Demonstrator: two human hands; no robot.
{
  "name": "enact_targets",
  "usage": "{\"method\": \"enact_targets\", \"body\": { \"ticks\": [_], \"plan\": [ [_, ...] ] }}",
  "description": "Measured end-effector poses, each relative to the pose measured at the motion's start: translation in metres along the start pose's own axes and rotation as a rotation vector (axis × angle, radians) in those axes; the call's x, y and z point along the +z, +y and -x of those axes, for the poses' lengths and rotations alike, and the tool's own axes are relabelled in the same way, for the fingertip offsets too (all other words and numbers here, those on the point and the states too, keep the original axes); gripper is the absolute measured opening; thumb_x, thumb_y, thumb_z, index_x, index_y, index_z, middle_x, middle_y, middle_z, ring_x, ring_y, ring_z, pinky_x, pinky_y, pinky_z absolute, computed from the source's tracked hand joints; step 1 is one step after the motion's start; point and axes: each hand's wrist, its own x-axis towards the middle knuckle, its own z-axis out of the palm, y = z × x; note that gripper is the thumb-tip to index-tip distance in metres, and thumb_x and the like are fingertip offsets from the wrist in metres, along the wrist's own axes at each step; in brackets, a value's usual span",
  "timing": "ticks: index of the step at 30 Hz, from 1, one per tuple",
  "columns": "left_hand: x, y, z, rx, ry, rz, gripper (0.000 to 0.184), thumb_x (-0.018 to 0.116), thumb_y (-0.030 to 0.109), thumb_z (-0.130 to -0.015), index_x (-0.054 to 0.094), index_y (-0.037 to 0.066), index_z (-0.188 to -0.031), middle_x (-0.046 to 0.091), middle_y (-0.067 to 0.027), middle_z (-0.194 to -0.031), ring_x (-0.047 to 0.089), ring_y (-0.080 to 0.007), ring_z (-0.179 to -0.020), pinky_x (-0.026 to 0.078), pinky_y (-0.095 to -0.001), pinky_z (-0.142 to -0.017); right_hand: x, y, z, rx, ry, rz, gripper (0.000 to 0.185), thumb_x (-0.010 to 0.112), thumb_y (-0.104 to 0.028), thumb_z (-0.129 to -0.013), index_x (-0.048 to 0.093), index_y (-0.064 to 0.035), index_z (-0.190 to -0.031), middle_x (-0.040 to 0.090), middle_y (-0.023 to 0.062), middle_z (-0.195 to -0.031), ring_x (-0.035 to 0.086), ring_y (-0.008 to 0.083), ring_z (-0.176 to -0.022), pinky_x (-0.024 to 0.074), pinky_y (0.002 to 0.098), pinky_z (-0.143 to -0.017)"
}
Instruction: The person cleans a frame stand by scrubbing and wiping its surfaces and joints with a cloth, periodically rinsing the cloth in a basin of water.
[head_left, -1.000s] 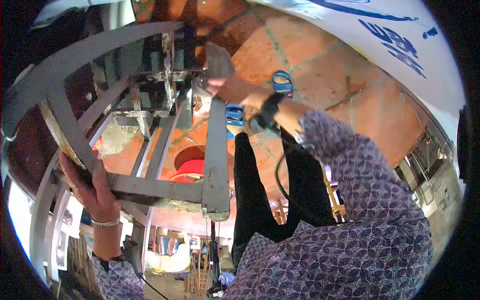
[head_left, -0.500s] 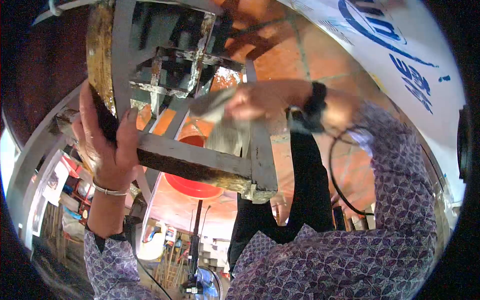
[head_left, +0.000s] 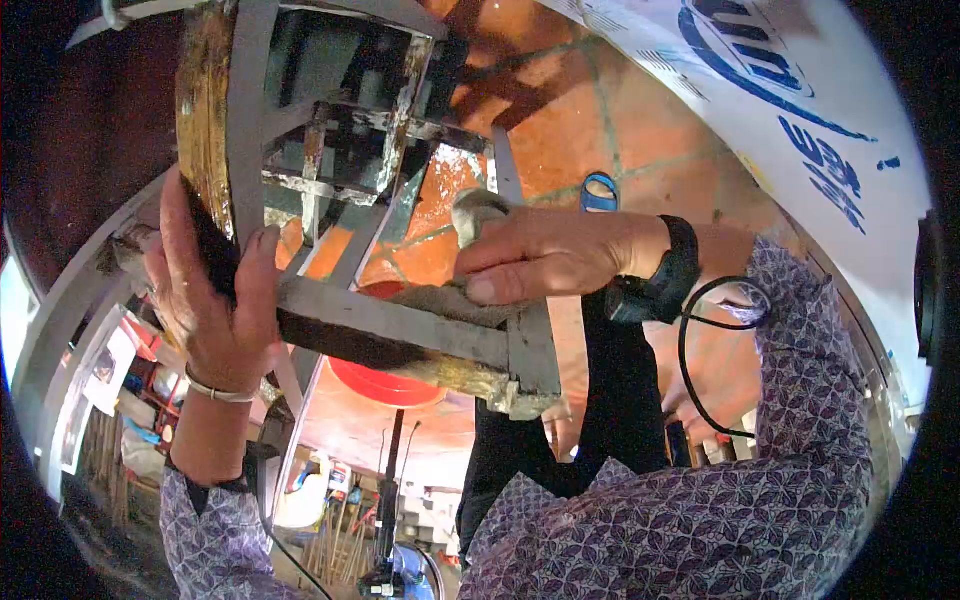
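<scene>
A wooden frame (head_left: pixel 400 325), with grey faces and stained brown sides, slants across the view like part of a chair or stool. My left hand (head_left: pixel 215 290) is wrapped round the corner where its upright (head_left: pixel 207 110) meets the crossbar, thumb on the near side. My right hand (head_left: pixel 545 255) holds a limp grey cloth (head_left: pixel 480 208), bunched under the fingers. Part of the cloth lies along the crossbar's upper face, near the right-hand corner joint (head_left: pixel 530 350). The right fingertips are bent down onto it, and the palm side is hidden.
Below the frame stands a red basin (head_left: pixel 385 383) on an orange tiled floor (head_left: pixel 545 110), which has whitish wet patches. A white printed sack or sheet (head_left: pixel 780 110) fills the upper right. A blue slipper (head_left: pixel 600 192) shows beyond my right wrist. Shelves of goods (head_left: pixel 330 500) are lower left.
My right hand has come down and slightly right with the grey cloth, from above the crossbar onto it. My left hand keeps its hold, and the frame has barely shifted.
</scene>
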Motion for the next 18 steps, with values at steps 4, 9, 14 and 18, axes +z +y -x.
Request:
{"method": "enact_targets", "body": {
  "ticks": [4, 9, 14, 18],
  "plan": [
    [0.001, 0.002, 0.006, -0.105, -0.06, 0.146, 0.064, 0.06, 0.016, -0.081, 0.032, -0.004, -0.135, 0.048, -0.0232, -0.12, 0.05, -0.0303, -0.103, 0.038, -0.0391, -0.093, -0.012, 0.118, 0.009, -0.069, 0.098, 0.215, 0.046, 0.041, -0.039, -0.095, 0.053, 0.0, -0.115, 0.055, 0.0206, -0.107, 0.053, 0.0298, -0.1, 0.0404, 0.0373, -0.089],
    [-0.005, -0.001, 0.012, -0.103, -0.142, 0.273, 0.063, 0.052, 0.011, -0.086, 0.02, -0.005, -0.139, 0.044, -0.0201, -0.125, 0.049, -0.0249, -0.11, 0.035, -0.036, -0.098, -0.052, 0.229, -0.017, 0.054, 0.148, 0.562, 0.048, 0.043, -0.038, -0.093, 0.051, -0.0033, -0.125, 0.051, 0.0173, -0.123, 0.048, 0.0278, -0.113, 0.0371, 0.0356, -0.095],
    [-0.006, 0.01, 0.008, -0.277, -0.101, 0.457, 0.062, 0.048, 0.009, -0.088, 0.017, -0.003, -0.14, 0.045, -0.0178, -0.125, 0.051, -0.0207, -0.104, 0.039, -0.0336, -0.093, -0.052, 0.325, -0.032, -0.012, 0.484, 0.144, 0.04, 0.05, -0.037, -0.091, 0.06, -0.004, -0.112, 0.063, 0.0135, -0.104, 0.058, 0.0206, -0.094, 0.0419, 0.0337, -0.084],
    [-0.006, 0.005, 0.006, -0.207, -0.088, 0.377, 0.064, 0.053, 0.014, -0.087, 0.021, -0.004, -0.139, 0.046, -0.0171, -0.124, 0.05, -0.021, -0.104, 0.039, -0.0346, -0.094, -0.048, 0.224, -0.029, 0.421, 0.382, 0.211, 0.039, 0.049, -0.036, -0.091, 0.062, -0.0044, -0.11, 0.065, 0.0106, -0.1, 0.058, 0.0172, -0.089, 0.0432, 0.0335, -0.079]
  ]
}}
